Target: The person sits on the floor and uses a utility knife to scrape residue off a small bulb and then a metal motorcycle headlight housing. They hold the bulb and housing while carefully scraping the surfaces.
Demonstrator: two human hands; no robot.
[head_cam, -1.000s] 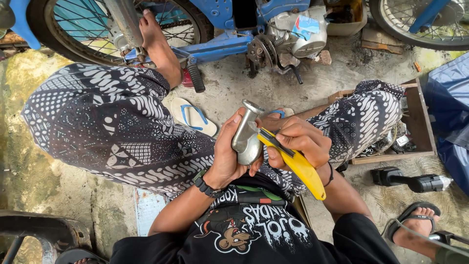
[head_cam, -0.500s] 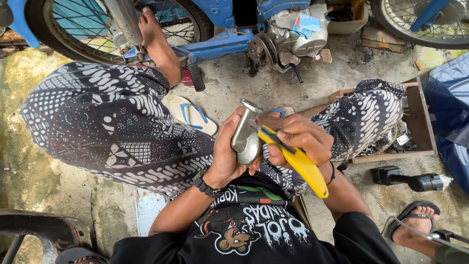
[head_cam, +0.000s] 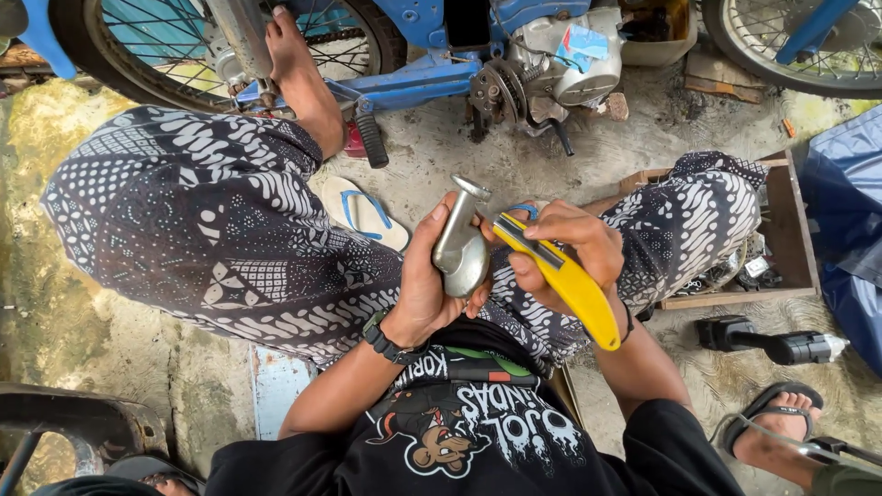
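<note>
The ground is rough, stained concrete floor [head_cam: 478, 161], yellowish-green at the left edge. A blue motorbike [head_cam: 514, 55] stands on it along the top, wheels at both sides. A white flip-flop with blue straps [head_cam: 363, 213] lies flat just below the bike. At right sit a shallow wooden tray of small parts [head_cam: 795, 239], a black tool [head_cam: 772, 342] lying on its side, and a blue tarp [head_cam: 850, 211].

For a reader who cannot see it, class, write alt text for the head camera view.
A seated person's left hand holds a small silver metal part, while the right hand holds a yellow utility knife against it. Ahead, on concrete, stands a blue motorbike, with a sandal nearby.
</note>
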